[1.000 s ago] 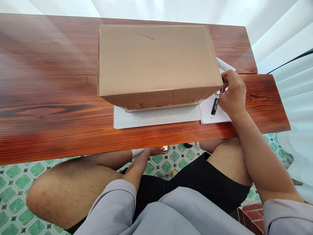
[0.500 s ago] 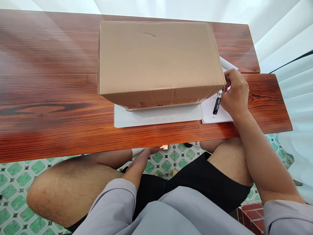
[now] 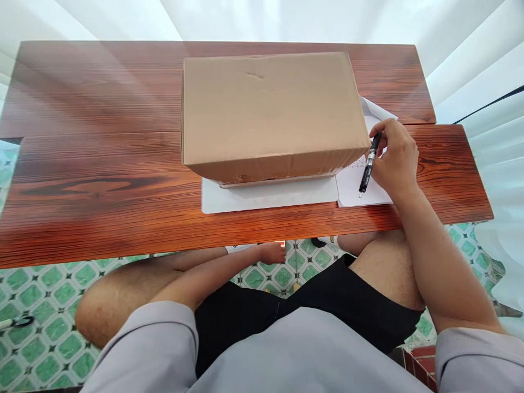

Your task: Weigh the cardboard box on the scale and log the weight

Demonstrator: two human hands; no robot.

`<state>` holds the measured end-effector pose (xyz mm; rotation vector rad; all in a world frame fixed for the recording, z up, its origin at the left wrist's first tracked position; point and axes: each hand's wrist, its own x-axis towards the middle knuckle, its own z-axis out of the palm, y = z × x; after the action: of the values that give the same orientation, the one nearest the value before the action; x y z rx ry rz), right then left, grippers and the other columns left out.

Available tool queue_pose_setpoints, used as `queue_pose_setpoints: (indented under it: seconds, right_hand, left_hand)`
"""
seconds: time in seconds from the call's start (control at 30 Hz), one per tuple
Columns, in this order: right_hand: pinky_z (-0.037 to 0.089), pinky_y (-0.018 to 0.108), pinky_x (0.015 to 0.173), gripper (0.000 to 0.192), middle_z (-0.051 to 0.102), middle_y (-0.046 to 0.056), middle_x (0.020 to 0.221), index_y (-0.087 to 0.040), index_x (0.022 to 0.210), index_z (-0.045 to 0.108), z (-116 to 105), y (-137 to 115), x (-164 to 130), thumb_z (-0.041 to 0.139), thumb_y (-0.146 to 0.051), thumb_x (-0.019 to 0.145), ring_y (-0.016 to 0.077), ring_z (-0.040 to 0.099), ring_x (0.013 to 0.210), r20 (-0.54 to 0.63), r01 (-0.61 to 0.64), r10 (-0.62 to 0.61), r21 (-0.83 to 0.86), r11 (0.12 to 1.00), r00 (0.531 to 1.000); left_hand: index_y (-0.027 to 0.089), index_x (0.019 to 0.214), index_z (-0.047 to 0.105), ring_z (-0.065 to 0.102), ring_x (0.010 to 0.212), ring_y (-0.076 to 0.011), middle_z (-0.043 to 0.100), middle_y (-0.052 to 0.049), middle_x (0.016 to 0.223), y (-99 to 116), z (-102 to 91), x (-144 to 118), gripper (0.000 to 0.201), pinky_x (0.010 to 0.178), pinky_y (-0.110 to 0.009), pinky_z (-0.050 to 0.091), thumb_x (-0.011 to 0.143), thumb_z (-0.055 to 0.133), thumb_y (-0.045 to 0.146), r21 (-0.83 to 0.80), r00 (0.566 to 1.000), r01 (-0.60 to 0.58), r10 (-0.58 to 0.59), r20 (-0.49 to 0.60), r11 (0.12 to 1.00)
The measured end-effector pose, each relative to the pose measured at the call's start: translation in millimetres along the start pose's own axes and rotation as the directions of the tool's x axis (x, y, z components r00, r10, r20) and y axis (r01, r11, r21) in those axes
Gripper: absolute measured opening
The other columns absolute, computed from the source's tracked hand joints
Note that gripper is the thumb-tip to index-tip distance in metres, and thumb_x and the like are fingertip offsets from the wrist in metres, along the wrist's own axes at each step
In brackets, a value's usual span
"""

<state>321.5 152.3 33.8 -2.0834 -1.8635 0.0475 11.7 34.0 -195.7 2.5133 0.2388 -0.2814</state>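
My right hand point(image 3: 393, 150) is over the right part of the table, closed on a black pen point(image 3: 365, 177). The pen slants down toward the table's front edge, its clear tip pointing at me. Beneath that hand lie white papers point(image 3: 352, 188) with small printing, one corner curled up at the back. A brown cardboard box point(image 3: 274, 114) stands just left of the hand. My left hand point(image 3: 273, 252) is below the front edge of the table, its fingers closed round a phone point(image 3: 282, 243); only a lit sliver of the screen shows, the rest hidden.
The box rests on a white sheet point(image 3: 266, 199) on the reddish wooden table point(image 3: 94, 191). A gap runs between the tabletop's planks. White curtains point(image 3: 483, 71) hang behind and to the right. My legs are under the table, above a green tiled floor point(image 3: 49, 327).
My left hand has moved slightly right and nearer to me, its forearm swinging leftward. My right hand has kept the pen, turning slightly so more of it shows. The view has shifted a little.
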Motion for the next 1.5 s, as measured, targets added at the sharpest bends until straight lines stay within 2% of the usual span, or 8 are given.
queue_pose_setpoints:
  seconds: [0.17, 0.37, 0.43, 0.57, 0.67, 0.9, 1.2, 1.5]
  right_hand:
    - [0.040, 0.040, 0.071, 0.019, 0.067, 0.008, 0.092, -0.030, 0.112, 0.057, -2.8, 2.4, 0.4, 0.048, -0.034, 0.096, 0.0262, 0.060, 0.084, -0.035, 0.033, -0.031, 0.055, 0.998, 0.999]
    - [0.043, 0.040, 0.071, 0.027, 0.067, 0.008, 0.094, -0.028, 0.116, 0.056, -5.1, 7.2, 2.5, 0.047, -0.047, 0.099, 0.0261, 0.061, 0.084, -0.124, 0.018, -0.001, 0.138, 0.990, 0.992]
    - [0.044, 0.040, 0.072, 0.027, 0.067, 0.008, 0.093, -0.028, 0.118, 0.054, -5.1, 7.6, 3.4, 0.045, -0.047, 0.100, 0.0263, 0.061, 0.084, -0.136, 0.020, 0.000, 0.144, 0.989, 0.991]
    - [0.045, 0.039, 0.075, 0.023, 0.067, 0.006, 0.096, -0.031, 0.118, 0.051, -6.5, 8.3, 5.2, 0.038, -0.039, 0.101, 0.0268, 0.064, 0.089, -0.162, -0.025, 0.048, 0.141, 0.990, 0.986]
    - [0.046, 0.039, 0.077, 0.021, 0.067, 0.007, 0.103, -0.030, 0.116, 0.051, -10.3, 13.0, 5.9, 0.039, -0.039, 0.102, 0.0262, 0.064, 0.093, -0.142, -0.016, 0.034, 0.124, 0.992, 0.989]
    - [0.038, 0.036, 0.066, 0.022, 0.065, 0.008, 0.111, -0.029, 0.111, 0.058, -11.6, 32.1, 7.3, 0.042, -0.025, 0.098, 0.0248, 0.060, 0.094, -0.023, 0.113, -0.115, -0.073, 0.991, 0.993]
    - [0.029, 0.034, 0.058, 0.034, 0.065, 0.011, 0.109, -0.027, 0.112, 0.059, 8.8, 33.8, 10.1, 0.037, -0.012, 0.090, 0.0297, 0.058, 0.105, 0.056, 0.220, -0.214, -0.145, 0.965, 0.975]
    - [0.030, 0.035, 0.059, 0.034, 0.064, 0.013, 0.111, -0.026, 0.114, 0.059, 17.2, 41.5, 8.8, 0.039, -0.016, 0.089, 0.0303, 0.057, 0.102, 0.106, 0.228, -0.211, -0.191, 0.955, 0.972]
  left_hand:
    - [0.016, 0.070, 0.060, 0.056, 0.074, -0.0157, 0.061, -0.003, 0.071, 40.4, -30.4, -6.6, 0.021, 0.056, -0.027, 0.041, 0.089, 0.063, 0.006, 0.110, 0.927, -0.374, 0.367, 0.077, 0.921]
    - [0.020, 0.075, 0.065, 0.053, 0.079, -0.0169, 0.065, -0.007, 0.084, 90.7, -142.6, -4.5, 0.038, 0.055, -0.032, 0.039, 0.096, 0.039, 0.002, 0.221, 0.768, -0.628, 0.639, 0.028, 0.746]
    - [0.022, 0.081, 0.070, 0.053, 0.078, -0.0182, 0.063, -0.007, 0.082, 94.4, -182.3, 3.7, 0.043, 0.052, -0.032, 0.037, 0.095, 0.036, 0.000, 0.446, 0.656, -0.697, 0.750, 0.081, 0.562]
    - [0.019, 0.089, 0.075, 0.055, 0.073, -0.0203, 0.057, -0.009, 0.076, 91.7, -231.8, 26.3, 0.042, 0.046, -0.033, 0.033, 0.092, 0.039, -0.003, 0.693, 0.605, -0.649, 0.766, 0.219, 0.314]
    - [0.018, 0.093, 0.075, 0.056, 0.074, -0.0193, 0.056, -0.009, 0.075, 88.8, -238.7, 41.0, 0.047, 0.046, -0.032, 0.032, 0.091, 0.034, -0.006, 0.728, 0.583, -0.643, 0.768, 0.263, 0.239]
    - [0.018, 0.088, 0.074, 0.056, 0.071, -0.0178, 0.055, -0.007, 0.072, 85.9, -231.3, 44.3, 0.047, 0.043, -0.029, 0.036, 0.088, 0.035, -0.007, 0.773, 0.537, -0.599, 0.822, 0.192, 0.211]
    - [0.021, 0.076, 0.072, 0.055, 0.068, -0.0146, 0.057, -0.004, 0.073, 91.8, -243.0, -3.8, 0.044, 0.042, -0.026, 0.039, 0.090, 0.040, -0.005, 0.838, 0.623, -0.451, 0.780, 0.051, 0.306]
    - [0.022, 0.065, 0.065, 0.047, 0.062, -0.0079, 0.055, 0.001, 0.070, 100.0, -273.0, -74.6, 0.029, 0.042, -0.020, 0.034, 0.091, 0.065, 0.010, 0.804, 0.611, -0.046, 0.653, -0.447, 0.593]
